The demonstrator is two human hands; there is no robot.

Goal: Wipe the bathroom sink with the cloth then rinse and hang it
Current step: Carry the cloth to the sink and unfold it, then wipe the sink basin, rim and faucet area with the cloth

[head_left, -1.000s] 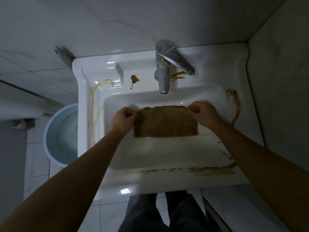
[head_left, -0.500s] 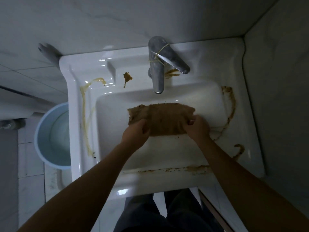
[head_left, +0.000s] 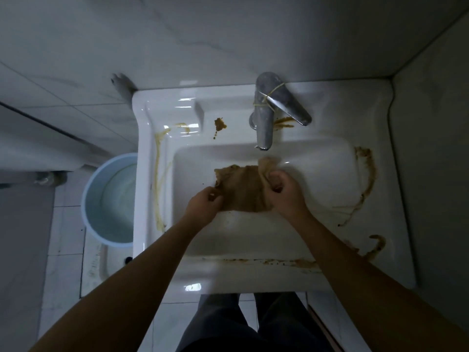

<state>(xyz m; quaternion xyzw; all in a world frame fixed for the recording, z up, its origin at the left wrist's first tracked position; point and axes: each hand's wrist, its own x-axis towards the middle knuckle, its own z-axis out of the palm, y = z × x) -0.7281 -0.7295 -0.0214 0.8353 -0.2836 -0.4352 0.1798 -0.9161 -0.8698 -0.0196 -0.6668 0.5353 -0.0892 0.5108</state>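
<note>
We find the brown cloth (head_left: 241, 191) held over the middle of the sink (head_left: 330, 273) basin, just below the faucet (head_left: 264, 123) spout. The left hand (head_left: 205, 207) pinches its near left edge with curled fingers, and the right hand (head_left: 284, 196) is closed round its bunched right end. We judge the step to be gathering the cloth into a wiping pad. It is done well by folding it into a firm wad with one flat face, then drawing the brown stains (head_left: 365, 171) from the rim inward to the basin. The cloth looks limp and crumpled, with a ragged left edge and a paler corner turned up at the right. Whether it is wet, we cannot tell.
</note>
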